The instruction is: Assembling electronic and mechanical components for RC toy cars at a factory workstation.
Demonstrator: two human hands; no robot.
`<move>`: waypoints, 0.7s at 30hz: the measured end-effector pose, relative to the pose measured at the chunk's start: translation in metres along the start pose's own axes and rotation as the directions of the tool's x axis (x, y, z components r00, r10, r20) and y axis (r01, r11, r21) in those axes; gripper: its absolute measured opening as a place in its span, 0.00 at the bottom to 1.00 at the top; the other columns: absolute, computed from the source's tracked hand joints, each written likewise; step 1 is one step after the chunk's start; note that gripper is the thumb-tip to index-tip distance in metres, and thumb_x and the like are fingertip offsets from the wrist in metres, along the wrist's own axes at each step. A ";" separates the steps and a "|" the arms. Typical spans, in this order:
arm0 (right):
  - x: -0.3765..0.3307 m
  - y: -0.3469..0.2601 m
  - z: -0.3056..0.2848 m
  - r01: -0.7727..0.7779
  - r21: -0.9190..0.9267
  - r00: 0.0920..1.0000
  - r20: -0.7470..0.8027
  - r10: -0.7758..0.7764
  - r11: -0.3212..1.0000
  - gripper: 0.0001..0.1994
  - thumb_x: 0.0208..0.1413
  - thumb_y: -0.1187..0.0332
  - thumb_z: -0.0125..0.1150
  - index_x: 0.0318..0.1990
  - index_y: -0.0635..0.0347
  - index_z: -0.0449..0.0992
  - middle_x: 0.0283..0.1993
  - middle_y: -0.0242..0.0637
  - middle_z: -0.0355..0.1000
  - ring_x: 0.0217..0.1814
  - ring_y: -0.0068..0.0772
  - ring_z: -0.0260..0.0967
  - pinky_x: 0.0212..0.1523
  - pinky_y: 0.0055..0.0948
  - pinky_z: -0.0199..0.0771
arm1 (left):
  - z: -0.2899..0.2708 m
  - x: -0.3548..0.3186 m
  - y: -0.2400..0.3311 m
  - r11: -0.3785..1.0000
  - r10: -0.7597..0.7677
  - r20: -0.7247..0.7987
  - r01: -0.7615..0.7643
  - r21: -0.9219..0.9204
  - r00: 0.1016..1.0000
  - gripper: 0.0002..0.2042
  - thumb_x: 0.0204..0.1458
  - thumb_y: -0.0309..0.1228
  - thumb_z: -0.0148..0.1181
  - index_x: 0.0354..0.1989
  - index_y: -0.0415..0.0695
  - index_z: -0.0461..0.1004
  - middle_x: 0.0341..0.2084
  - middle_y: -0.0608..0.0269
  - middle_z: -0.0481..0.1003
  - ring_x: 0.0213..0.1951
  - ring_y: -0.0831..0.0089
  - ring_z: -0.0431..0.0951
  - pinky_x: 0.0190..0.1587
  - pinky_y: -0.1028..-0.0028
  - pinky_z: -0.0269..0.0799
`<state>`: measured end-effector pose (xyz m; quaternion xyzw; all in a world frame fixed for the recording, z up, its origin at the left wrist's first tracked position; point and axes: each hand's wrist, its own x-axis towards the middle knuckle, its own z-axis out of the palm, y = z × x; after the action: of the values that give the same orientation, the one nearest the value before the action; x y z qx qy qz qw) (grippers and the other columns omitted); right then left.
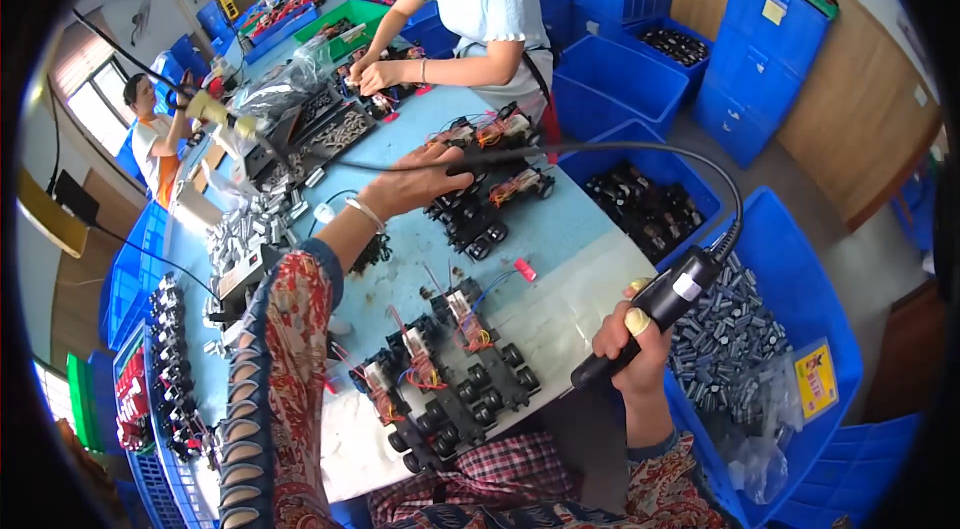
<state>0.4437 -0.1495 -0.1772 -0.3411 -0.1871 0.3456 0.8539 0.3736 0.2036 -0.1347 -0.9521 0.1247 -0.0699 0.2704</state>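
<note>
My right hand (635, 349) is wrapped round a black corded electric screwdriver (680, 294), its tip pointing down and left beside the table's near right edge. Yellow covers sit on some of that hand's fingers. My left hand (418, 181) reaches across the table with its fingers stretched out, by a group of black toy car chassis (470, 224) with coloured wires. Whether the fingertips touch a chassis I cannot tell. In front of me, several more wired chassis (435, 384) stand side by side at the near edge, with a red connector (525, 270) on a blue wire.
Silver cylindrical motors lie in a blue bin (845, 329) at my right; black parts fill another bin (700, 179). A heap of metal parts (250, 229) covers the table's left side. A co-worker (490, 9) handles parts across the table. The screwdriver's cable (600, 146) arcs overhead.
</note>
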 end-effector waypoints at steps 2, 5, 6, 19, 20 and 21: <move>0.000 -0.002 -0.006 -0.009 -0.015 0.997 -0.071 0.008 1.000 0.14 0.50 0.66 0.50 0.44 0.56 0.60 0.16 0.28 0.56 0.14 0.22 0.53 0.18 0.25 0.58 | -0.006 0.018 -0.007 0.998 0.050 0.038 -0.048 -0.047 0.998 0.17 0.41 0.23 0.52 0.43 0.49 0.64 0.49 0.57 0.62 0.50 0.60 0.63 0.45 0.67 0.68; 0.002 -0.002 -0.003 -0.021 -0.033 0.999 -0.051 0.019 0.999 0.13 0.50 0.67 0.49 0.44 0.56 0.60 0.17 0.28 0.56 0.14 0.22 0.53 0.18 0.25 0.57 | -0.016 0.029 -0.019 0.985 0.133 0.121 -0.117 -0.130 0.984 0.14 0.41 0.25 0.52 0.40 0.48 0.63 0.46 0.55 0.63 0.46 0.59 0.66 0.42 0.67 0.69; 0.003 -0.002 -0.001 -0.024 -0.041 0.999 -0.036 0.023 0.999 0.13 0.50 0.68 0.49 0.44 0.56 0.60 0.17 0.28 0.56 0.14 0.22 0.53 0.18 0.25 0.57 | -0.017 0.027 -0.022 0.986 0.104 0.023 -0.100 -0.133 0.994 0.15 0.40 0.26 0.53 0.39 0.47 0.63 0.45 0.54 0.63 0.44 0.59 0.66 0.41 0.66 0.69; -0.007 -0.032 0.099 0.171 0.125 0.907 0.367 -0.206 0.977 0.13 0.56 0.61 0.45 0.47 0.54 0.60 0.17 0.25 0.52 0.14 0.17 0.50 0.18 0.21 0.56 | -0.263 -0.195 0.141 0.588 -0.639 -0.207 0.297 -0.752 0.741 0.21 0.33 0.15 0.53 0.41 0.35 0.63 0.34 0.51 0.67 0.31 0.59 0.68 0.34 0.69 0.67; -0.008 -0.026 0.123 0.161 0.146 0.860 0.464 -0.211 0.976 0.13 0.57 0.61 0.44 0.47 0.55 0.61 0.17 0.25 0.52 0.14 0.16 0.50 0.18 0.21 0.56 | -0.281 -0.229 0.167 0.476 -0.739 -0.193 0.298 -0.828 0.645 0.19 0.36 0.15 0.51 0.42 0.35 0.63 0.33 0.54 0.68 0.30 0.61 0.69 0.34 0.70 0.68; -0.008 -0.016 0.145 0.145 0.165 0.809 0.548 -0.213 0.976 0.14 0.57 0.61 0.44 0.48 0.55 0.61 0.17 0.24 0.52 0.14 0.16 0.50 0.18 0.21 0.55 | -0.291 -0.255 0.189 0.353 -0.825 -0.159 0.276 -0.894 0.542 0.18 0.38 0.16 0.50 0.42 0.34 0.63 0.32 0.56 0.69 0.30 0.63 0.70 0.33 0.72 0.68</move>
<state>0.3649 -0.0978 -0.0654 -0.1553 -0.4412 0.3587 0.8078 0.0330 -0.0263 -0.0061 -0.8660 -0.1344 -0.3944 -0.2763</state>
